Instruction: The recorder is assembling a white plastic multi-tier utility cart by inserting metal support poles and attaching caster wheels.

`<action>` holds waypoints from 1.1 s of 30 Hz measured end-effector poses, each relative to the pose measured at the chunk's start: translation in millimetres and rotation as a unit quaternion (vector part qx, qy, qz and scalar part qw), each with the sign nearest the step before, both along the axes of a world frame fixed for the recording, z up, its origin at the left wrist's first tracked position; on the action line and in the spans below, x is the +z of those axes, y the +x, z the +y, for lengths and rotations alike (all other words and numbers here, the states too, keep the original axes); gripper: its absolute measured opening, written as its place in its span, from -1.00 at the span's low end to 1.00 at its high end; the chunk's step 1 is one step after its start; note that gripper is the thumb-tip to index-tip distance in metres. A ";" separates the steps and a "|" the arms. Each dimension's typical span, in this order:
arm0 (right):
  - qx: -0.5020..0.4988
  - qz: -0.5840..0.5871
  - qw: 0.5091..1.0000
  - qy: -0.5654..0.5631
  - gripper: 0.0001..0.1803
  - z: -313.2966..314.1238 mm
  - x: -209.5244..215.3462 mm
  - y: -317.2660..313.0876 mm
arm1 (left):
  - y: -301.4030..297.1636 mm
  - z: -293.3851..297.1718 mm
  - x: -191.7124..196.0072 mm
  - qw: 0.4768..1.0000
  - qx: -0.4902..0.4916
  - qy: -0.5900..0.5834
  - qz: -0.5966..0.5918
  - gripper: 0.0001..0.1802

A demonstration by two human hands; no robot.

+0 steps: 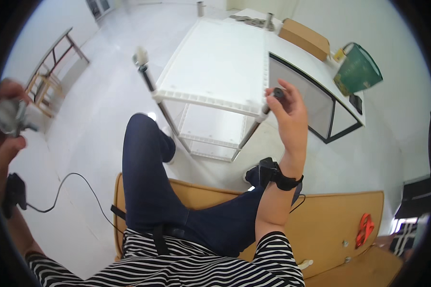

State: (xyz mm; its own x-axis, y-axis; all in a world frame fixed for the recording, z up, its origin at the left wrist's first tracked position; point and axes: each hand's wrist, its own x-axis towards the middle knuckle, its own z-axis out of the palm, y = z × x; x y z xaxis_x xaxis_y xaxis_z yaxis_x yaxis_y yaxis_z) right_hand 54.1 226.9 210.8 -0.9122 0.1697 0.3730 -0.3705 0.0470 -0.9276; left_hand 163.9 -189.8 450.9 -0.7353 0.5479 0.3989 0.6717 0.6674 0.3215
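Note:
At the far left edge my left hand (9,146) is closed around a grey and metal caster (10,117), slightly blurred, with its stem pointing inward. My right hand (292,112) has its thumb and fingers round the black top end of the front right post (278,93) of a white plastic shelf rack (210,67). The front left post (148,79) bears a whitish caster (140,56) at its top. Lower tiers of the rack show between my knees. The two far posts end in plain grey tops.
Behind the rack is a white-topped cabinet (316,103) with black edges, bearing a cardboard box (304,39) and a green bag (359,71). A wooden stool (44,93) stands at left. I sit on a tan bench (330,225) with an orange strap (365,231) on it. A black cable (84,179) runs from my left wrist.

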 end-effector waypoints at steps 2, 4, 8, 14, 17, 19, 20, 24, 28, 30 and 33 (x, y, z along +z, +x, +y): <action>0.034 0.004 0.999 -0.022 -0.58 17.1 -2.7 -0.6 | -29.2 81.5 3.4 0.994 -0.067 -0.071 -0.039 -0.42; 0.012 -0.004 1.000 -0.015 -0.58 43.6 -15.3 4.2 | -74.2 171.3 -33.4 0.989 -0.108 0.068 -0.075 -0.34; 0.017 0.022 1.000 0.003 -0.57 53.7 -18.2 13.4 | -126.3 285.6 -89.9 0.946 -0.169 0.148 -0.236 -0.45; 0.064 0.019 0.996 -0.052 -0.58 62.1 5.6 20.5 | -160.8 304.1 -154.5 0.939 -0.139 0.222 -0.222 -0.60; 0.014 0.032 0.999 -0.020 -0.60 69.8 -0.9 17.1 | -168.5 318.4 -162.9 0.951 -0.158 0.160 -0.212 -0.57; -0.017 0.025 1.000 -0.005 -0.66 69.6 -1.7 18.1 | -176.3 322.5 -155.1 0.962 -0.181 0.089 -0.185 -0.55; -0.005 0.014 1.000 -0.001 -0.66 69.6 -1.0 16.0 | -180.9 321.7 -153.2 0.969 -0.200 0.061 -0.135 -0.54; -0.024 0.047 0.999 0.001 -0.76 59.0 3.1 2.2 | -186.4 315.8 -132.3 0.948 -0.171 0.089 -0.253 -0.59; -0.031 0.071 0.996 0.050 -0.78 50.9 2.9 -8.7 | -189.1 311.3 -132.8 0.945 -0.180 0.097 -0.255 -0.65; -0.010 0.043 0.999 -0.021 -0.78 45.9 1.2 -12.8 | -188.4 312.0 -133.6 0.947 -0.193 0.091 -0.239 -0.60; 0.025 0.032 0.992 -0.119 -0.79 44.7 4.8 -11.6 | -195.1 316.7 -147.8 0.918 -0.231 0.172 -0.272 -0.61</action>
